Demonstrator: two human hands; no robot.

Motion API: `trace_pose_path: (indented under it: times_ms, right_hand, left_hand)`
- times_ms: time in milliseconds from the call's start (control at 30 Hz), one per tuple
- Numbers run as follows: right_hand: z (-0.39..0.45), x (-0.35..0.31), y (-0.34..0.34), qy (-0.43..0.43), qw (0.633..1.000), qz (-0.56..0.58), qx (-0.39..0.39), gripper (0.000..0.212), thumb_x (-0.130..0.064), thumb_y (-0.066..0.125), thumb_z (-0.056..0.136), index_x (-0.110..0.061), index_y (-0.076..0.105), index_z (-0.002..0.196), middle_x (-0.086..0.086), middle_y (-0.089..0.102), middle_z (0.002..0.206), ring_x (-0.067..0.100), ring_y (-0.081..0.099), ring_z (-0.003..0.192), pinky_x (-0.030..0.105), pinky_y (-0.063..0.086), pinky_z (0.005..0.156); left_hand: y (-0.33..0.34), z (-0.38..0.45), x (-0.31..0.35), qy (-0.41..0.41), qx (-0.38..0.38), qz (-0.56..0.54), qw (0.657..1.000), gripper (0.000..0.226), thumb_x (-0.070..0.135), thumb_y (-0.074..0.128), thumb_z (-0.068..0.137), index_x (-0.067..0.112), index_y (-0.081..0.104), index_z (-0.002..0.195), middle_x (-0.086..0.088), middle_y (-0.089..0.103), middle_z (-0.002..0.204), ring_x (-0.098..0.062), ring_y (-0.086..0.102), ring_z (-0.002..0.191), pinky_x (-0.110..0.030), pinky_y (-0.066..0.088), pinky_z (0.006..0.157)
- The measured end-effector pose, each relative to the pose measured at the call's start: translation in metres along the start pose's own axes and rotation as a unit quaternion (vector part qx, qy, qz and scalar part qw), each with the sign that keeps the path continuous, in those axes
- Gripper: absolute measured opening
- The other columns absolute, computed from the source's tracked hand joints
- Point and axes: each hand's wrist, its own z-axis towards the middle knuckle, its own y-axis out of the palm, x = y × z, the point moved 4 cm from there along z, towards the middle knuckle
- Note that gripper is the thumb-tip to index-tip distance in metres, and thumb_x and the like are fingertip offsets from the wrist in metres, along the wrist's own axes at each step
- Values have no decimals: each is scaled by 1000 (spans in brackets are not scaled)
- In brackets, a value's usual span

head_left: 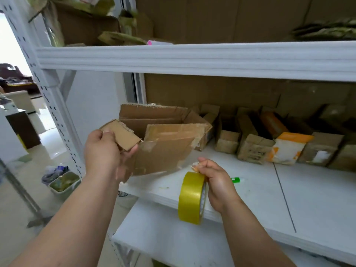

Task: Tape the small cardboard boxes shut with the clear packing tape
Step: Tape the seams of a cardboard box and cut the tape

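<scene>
Head cam, 1 small flat brown box (pixel 121 134) gripped by left hand (pixel 104 151), 1 yellowish tape roll (pixel 192 197) w/ end pinched by right hand (pixel 215 182), 1 white shelf (pixel 269 189).

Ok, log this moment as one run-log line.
left hand: holds small brown cardboard box | right hand: pinches end of yellowish clear packing tape roll | taping: not yet begun

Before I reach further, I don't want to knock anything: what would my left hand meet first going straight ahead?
Likely the big open carton directly beyond the left hand and the small box it holds; depth is unclear.
</scene>
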Motion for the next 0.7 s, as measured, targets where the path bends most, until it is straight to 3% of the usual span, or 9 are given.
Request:
trace_pose_path:
  times_ms: [100,233,300,400,467,600,700]
  right_hand:
    - [-23,-6,1,-26,1000,10,12,16,0,57,92,-3,55,76,0,53,136,8,59,104,21,46,79]
    - [-51,-16,-10,-78,996,32,34,24,4,55,91,-6,56,68,-3,44,149,12,50,127,37,38,109]
    - [-67,-21,-19,-92,994,30,44,26,6,53,92,-5,55,68,-9,38,152,13,44,134,41,34,114]
    - [-87,-29,-37,-118,991,38,55,30,5,52,93,-5,53,65,-18,32,155,9,52,126,41,41,108]
    - [-96,-33,-51,-128,989,49,62,31,5,54,92,-6,55,62,-20,34,155,15,53,129,48,41,108]
    - [-121,-52,-86,-158,979,92,90,34,5,54,90,-6,52,58,-20,41,151,28,57,125,48,45,93]
    - [-138,-69,-119,-180,973,102,103,35,7,52,89,-7,53,57,-17,46,149,22,58,125,48,47,97]
  left_hand:
    - [-6,-4,-5,-54,-36,5,998,22,20,39,107,18,48,126,-11,60,114,-27,66,87,-27,55,45]
    - [-12,-15,-11,-94,-90,19,991,29,17,40,106,16,47,134,-8,62,106,-24,65,78,-25,53,42]
    - [-15,-20,-19,-109,-107,37,988,33,17,40,106,17,46,138,-7,63,103,-22,65,76,-23,51,41]
    - [-6,-33,-24,-126,-144,64,979,31,19,40,106,18,49,136,-5,64,101,-19,64,77,-22,50,41]
    - [4,-40,-29,-130,-161,78,975,27,20,40,106,19,51,130,-4,64,98,-18,63,75,-21,50,40]
    - [34,-62,-40,-140,-208,108,962,17,19,40,106,20,53,118,-3,62,91,-16,59,71,-20,49,39]
    - [64,-88,-54,-149,-238,130,951,15,20,40,106,21,54,107,-5,61,89,-17,59,72,-20,50,39]
